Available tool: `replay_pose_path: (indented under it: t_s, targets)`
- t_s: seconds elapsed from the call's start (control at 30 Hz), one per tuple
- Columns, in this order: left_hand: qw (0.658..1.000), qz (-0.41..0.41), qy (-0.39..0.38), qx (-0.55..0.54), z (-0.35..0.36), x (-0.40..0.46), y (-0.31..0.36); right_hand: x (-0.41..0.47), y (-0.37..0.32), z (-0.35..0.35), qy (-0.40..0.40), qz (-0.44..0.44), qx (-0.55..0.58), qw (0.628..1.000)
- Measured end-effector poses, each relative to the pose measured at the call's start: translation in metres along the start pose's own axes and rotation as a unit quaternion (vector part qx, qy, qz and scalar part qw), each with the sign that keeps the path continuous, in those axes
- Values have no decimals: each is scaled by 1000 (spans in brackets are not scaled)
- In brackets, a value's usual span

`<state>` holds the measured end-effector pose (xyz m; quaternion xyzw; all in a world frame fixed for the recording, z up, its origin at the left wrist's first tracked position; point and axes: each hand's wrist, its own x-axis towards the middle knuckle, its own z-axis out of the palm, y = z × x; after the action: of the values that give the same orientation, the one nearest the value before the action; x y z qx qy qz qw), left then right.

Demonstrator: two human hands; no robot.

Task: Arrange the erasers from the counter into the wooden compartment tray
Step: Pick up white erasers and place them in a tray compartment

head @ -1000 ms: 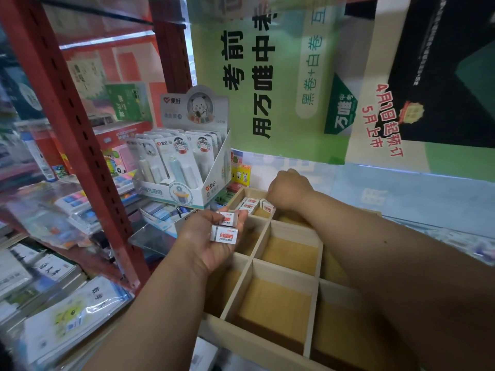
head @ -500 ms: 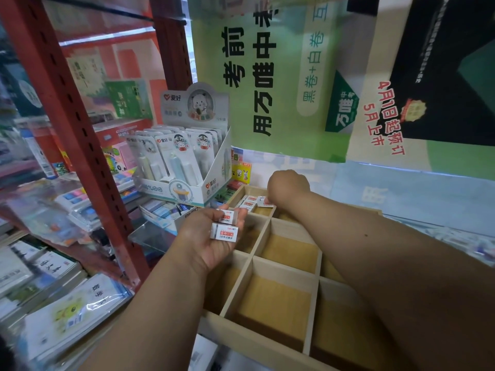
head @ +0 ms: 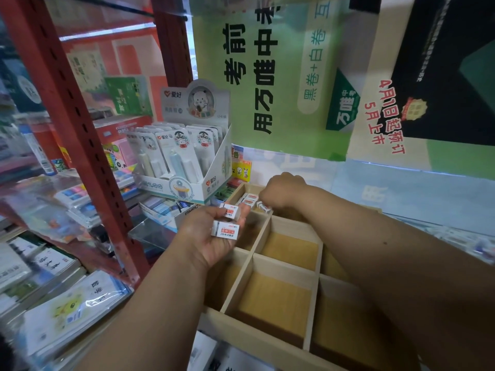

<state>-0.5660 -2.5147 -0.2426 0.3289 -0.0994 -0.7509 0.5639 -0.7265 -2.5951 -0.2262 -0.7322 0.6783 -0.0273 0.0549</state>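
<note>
In the head view, the wooden compartment tray (head: 290,228) lies ahead and to the right, its pale dividers making a grid of open cells. The left hand (head: 211,236) is raised palm-up over the tray's left edge, its fingers curled round 2 white erasers with red labels: the near eraser (head: 225,230) lies across the palm and the far eraser (head: 229,211) sits by the fingertips. The right hand (head: 281,191) reaches across to the tray's far left cell, knuckles up and fingers bent down; its grip appears to pinch a small eraser (head: 264,207) at the cell's near edge, though the fingertips are hidden. More erasers (head: 249,200) lie together in that same far left cell. The nearer cells show bare wood. To the far left of the tray stands a white display box (head: 184,167) of carded items, beside a red shelf post (head: 80,145). A green poster (head: 267,76) hangs behind.
</note>
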Motion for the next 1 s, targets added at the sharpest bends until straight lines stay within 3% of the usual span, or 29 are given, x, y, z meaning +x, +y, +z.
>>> replay_pose_path:
  t_s: [0.2,0.37,0.57,0.87,1.0]
  targets:
    - [1000,6,-7,-3,1,-3,0,1,7,-3,16,9,-15,1000]
    - [998,10,-15,57,-1,-2,-2,7,10,2,17,13,-45,999]
    - [998,13,-12,63,-3,-4,-3,13,3,19,58,68,-12,996]
    - [998,17,-17,56,-1,-4,-2,25,-2,10,28,58,53,997]
    - [999,16,-15,50,0,-4,-2,24,2,8,-36,2,0,999]
